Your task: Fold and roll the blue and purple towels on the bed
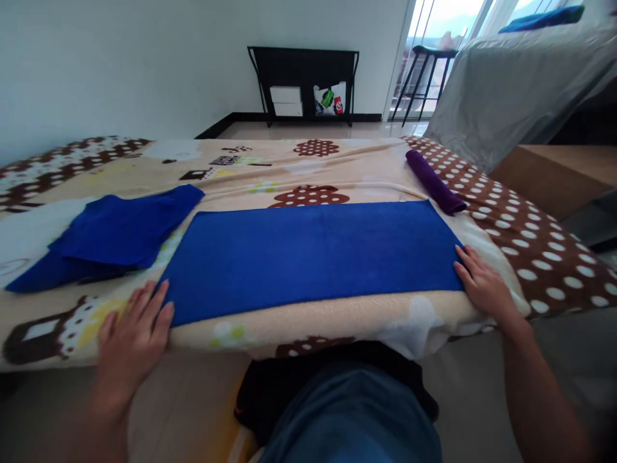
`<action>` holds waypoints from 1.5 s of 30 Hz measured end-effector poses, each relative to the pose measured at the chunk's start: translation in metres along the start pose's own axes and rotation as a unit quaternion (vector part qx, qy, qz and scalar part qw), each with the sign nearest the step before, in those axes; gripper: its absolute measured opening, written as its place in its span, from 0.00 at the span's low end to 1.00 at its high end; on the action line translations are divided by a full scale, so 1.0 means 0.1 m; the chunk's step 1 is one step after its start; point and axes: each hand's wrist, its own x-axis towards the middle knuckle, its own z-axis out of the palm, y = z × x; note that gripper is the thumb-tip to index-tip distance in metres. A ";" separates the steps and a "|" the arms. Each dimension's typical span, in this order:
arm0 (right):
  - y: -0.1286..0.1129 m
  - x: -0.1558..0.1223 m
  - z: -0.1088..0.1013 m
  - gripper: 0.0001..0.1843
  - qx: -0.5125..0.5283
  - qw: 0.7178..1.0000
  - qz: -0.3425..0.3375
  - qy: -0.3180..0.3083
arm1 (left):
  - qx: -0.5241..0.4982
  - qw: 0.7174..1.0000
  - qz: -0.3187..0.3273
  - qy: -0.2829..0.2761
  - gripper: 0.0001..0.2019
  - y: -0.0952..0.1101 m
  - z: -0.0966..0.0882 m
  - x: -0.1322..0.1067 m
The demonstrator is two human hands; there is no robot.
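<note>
A blue towel (308, 257) is spread flat in a long rectangle on the patterned blanket (376, 170) in front of me. At its near left corner lies my left hand (137, 325), fingers extended, the fingertips by the towel's edge. My right hand (484, 283) rests at the right end with its fingers stretched out, the tips on the towel's edge. Further left is a second blue cloth (120, 231), crumpled and loosely folded. A rolled purple cloth (435, 183) sits beyond the towel's far right corner.
Brown polka-dot fabric (540, 257) borders the blanket on the right. Past it are a cardboard box (554, 180) and furniture under a plastic sheet (520, 83). A black rack (303, 67) stands against the far wall, and a stool (427, 71) is by the window.
</note>
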 end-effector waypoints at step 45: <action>-3.17 -0.39 -0.33 0.18 -0.009 0.960 -0.280 0.000 | -0.099 0.959 0.164 -0.207 0.08 3.23 0.89 2.40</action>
